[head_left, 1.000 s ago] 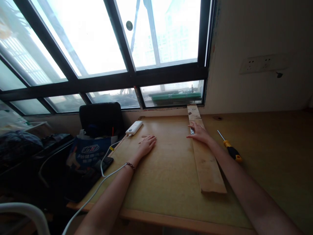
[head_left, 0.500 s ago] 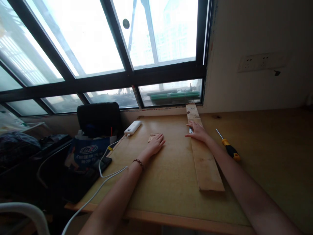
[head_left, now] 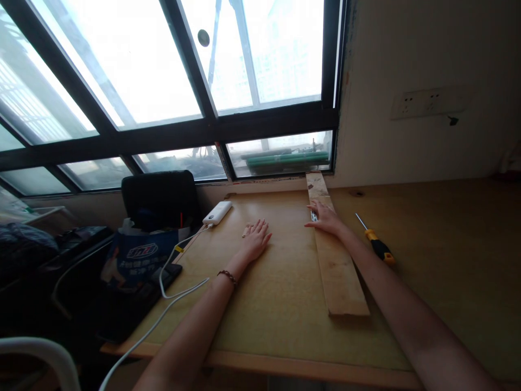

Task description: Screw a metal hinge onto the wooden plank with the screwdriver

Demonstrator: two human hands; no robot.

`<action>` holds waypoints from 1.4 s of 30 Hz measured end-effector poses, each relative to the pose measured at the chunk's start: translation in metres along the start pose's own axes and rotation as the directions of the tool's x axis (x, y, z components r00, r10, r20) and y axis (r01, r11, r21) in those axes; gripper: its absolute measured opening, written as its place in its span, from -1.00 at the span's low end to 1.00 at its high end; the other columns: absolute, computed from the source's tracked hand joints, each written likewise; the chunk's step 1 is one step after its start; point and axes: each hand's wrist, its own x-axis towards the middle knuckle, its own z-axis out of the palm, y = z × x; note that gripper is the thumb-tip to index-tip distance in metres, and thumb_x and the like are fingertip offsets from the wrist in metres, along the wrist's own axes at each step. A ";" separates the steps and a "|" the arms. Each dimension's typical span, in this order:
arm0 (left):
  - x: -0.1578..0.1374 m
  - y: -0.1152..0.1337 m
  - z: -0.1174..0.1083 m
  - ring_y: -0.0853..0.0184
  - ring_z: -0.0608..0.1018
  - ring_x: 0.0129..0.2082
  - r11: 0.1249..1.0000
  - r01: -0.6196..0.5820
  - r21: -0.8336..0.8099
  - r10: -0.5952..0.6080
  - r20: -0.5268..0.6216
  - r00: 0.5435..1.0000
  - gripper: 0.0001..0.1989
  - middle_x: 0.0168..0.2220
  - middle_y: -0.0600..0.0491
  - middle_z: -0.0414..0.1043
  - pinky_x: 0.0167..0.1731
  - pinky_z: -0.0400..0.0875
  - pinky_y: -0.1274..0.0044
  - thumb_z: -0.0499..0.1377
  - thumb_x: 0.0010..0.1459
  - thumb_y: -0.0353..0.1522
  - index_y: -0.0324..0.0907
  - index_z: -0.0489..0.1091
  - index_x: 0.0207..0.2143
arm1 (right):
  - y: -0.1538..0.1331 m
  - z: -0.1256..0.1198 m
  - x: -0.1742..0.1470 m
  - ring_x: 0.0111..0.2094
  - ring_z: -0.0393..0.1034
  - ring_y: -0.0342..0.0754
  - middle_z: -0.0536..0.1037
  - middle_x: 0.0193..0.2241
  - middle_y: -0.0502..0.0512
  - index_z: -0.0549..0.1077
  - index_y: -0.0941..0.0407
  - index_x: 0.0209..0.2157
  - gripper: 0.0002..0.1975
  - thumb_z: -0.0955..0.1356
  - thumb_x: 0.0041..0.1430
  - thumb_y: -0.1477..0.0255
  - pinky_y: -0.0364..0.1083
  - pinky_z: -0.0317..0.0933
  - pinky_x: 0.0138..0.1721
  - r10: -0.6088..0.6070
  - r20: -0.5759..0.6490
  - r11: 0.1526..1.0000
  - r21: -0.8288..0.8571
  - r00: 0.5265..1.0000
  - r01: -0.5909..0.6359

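My left hand [head_left: 253, 241] lies palm down on the table with its fingers stretched out. Just past its fingers, on the left, sits a small light wood-coloured piece [head_left: 246, 230], partly covered by the hand. A long flat wooden board [head_left: 342, 277] runs from the window sill side toward me. Across this board rests my right hand [head_left: 324, 217], its thumb and forefinger at either end of a small silvery metal piece [head_left: 313, 215] at the board's left edge. Part of that metal is hidden beneath the hand.
A yellow-and-black screwdriver [head_left: 380, 247] lies right of the board. At the left table edge is a white power bank [head_left: 217, 213] with a white cable [head_left: 163, 304]. Beyond that edge stand a black chair [head_left: 160, 198] and a blue bag [head_left: 140, 252].
The view has shifted slightly, so everything sits a little farther left. My left fingers have spread somewhat and the small piece beside them shows differently. My right hand keeps its place on the board.
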 end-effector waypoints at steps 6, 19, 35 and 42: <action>0.005 0.045 0.006 0.25 0.28 0.08 0.880 -0.001 -0.475 -0.080 -0.150 0.985 -0.71 0.01 -0.05 0.32 0.11 0.04 0.39 0.08 0.06 -0.32 -0.15 0.37 -0.14 | -0.011 -0.032 -0.009 0.00 0.26 0.05 0.39 -0.04 0.16 0.20 0.07 0.02 -0.50 0.33 0.02 0.28 0.04 0.14 -0.01 0.035 -0.235 0.998 0.067 0.971 -0.019; 0.083 0.132 0.076 0.40 0.50 -0.43 -0.153 0.362 -0.919 -0.260 0.391 0.883 -0.77 -0.42 -0.07 0.45 -0.31 0.40 0.55 0.12 0.04 -0.26 -0.29 0.36 -0.43 | 0.042 -0.079 -0.123 -0.16 0.31 0.07 0.44 -0.15 0.16 0.36 0.09 -0.15 -0.71 0.27 0.02 0.41 0.01 0.20 -0.16 0.237 -0.144 0.910 -0.315 0.961 -0.272; 0.095 0.126 0.090 0.37 0.50 -0.50 -0.108 0.397 -0.912 -0.111 0.408 0.906 -0.76 -0.41 -0.07 0.46 -0.47 0.41 0.54 0.17 -0.03 -0.26 -0.27 0.36 -0.37 | 0.015 -0.088 -0.097 -0.31 0.43 0.06 0.51 -0.36 0.17 0.46 0.14 -0.27 -0.71 0.17 0.06 0.41 0.09 0.31 -0.23 0.529 -0.243 0.822 0.386 0.813 -0.419; 0.095 0.127 0.090 0.37 0.51 -0.49 -0.049 0.394 -0.918 -0.102 0.397 0.912 -0.74 -0.43 -0.06 0.45 -0.48 0.40 0.58 0.19 -0.04 -0.27 -0.31 0.35 -0.38 | -0.061 -0.134 -0.019 -0.23 0.43 -0.01 0.53 -0.33 0.07 0.39 0.11 -0.15 -0.58 0.30 -0.14 0.60 0.13 0.27 -0.06 0.277 0.013 0.439 0.888 0.961 -0.139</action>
